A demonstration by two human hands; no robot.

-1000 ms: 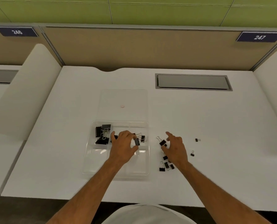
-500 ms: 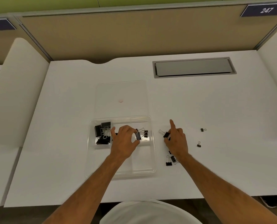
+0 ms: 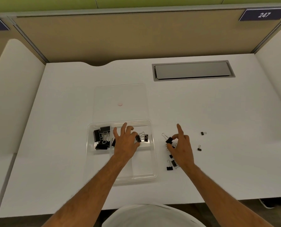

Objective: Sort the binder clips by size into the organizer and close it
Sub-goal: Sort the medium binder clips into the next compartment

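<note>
Head view: the left hand (image 3: 125, 141) is hovering over the clear organizer (image 3: 152, 161), fingers spread, holding nothing. At its 3 o'clock the right hand (image 3: 181, 148) is pinching a binder clip (image 3: 168, 140) just beyond the organizer's right edge. 2 small clips (image 3: 199, 148) are lying at 3 o'clock on bare desk (image 3: 234, 128).

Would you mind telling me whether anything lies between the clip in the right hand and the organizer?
Nothing visible does. The right hand pinches a clip just right of the organizer, with only bare desk between them. The lid lies open behind, and the left hand is over the back middle compartments.
</note>
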